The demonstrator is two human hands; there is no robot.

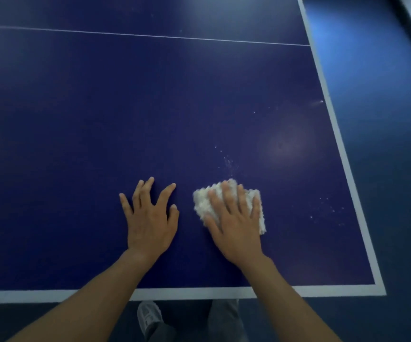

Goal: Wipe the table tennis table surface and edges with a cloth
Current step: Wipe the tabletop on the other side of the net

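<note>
So, mid-wipe: right grip (234, 218) lies flat, fingers spread, pressing the white cloth (200, 206) onto the counter (100, 119). Left grip (150, 218) rests flat beside it, holding nothing. Next I'd push ahead through those specks (227, 161).

Your left hand (150, 218): palm down, fingers (165, 195) straight, spread wide, holding nothing. Your right hand (235, 222): palm down, fingers straight, pressing flat. Both forearms (93, 290) bare, extended forward.

Table (100, 119): one. Cloth (200, 203): one, beneath the fingers (227, 193) of the right hand (236, 225). Hands: two; left hand (150, 218) shows five spread fingers beside the cloth. Shoe (148, 317): one, nearer than the fingers.
</note>
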